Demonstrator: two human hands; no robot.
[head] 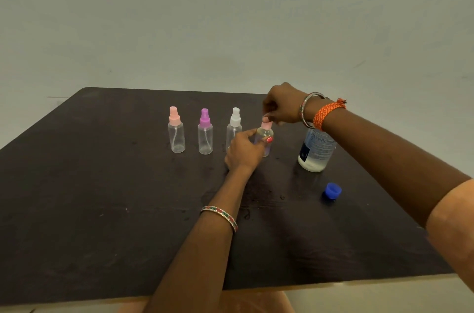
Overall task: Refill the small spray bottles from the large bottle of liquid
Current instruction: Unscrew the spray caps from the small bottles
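Observation:
Several small clear spray bottles stand in a row on the dark table (89, 197). The peach-capped bottle (176, 130), the purple-capped bottle (205, 132) and the white-capped bottle (234, 126) stand free. My left hand (243, 151) grips the body of a fourth, pink-capped bottle (266, 136), which holds liquid. From above, my right hand (280, 106) pinches its pink spray cap (266, 125). The large clear bottle (316, 150) stands uncapped to the right, partly behind my right wrist, with liquid low inside.
A blue cap (332, 191) lies on the table in front of the large bottle. Wet drops and smears (259, 197) mark the table below my left hand. A plain wall stands behind the table's far edge.

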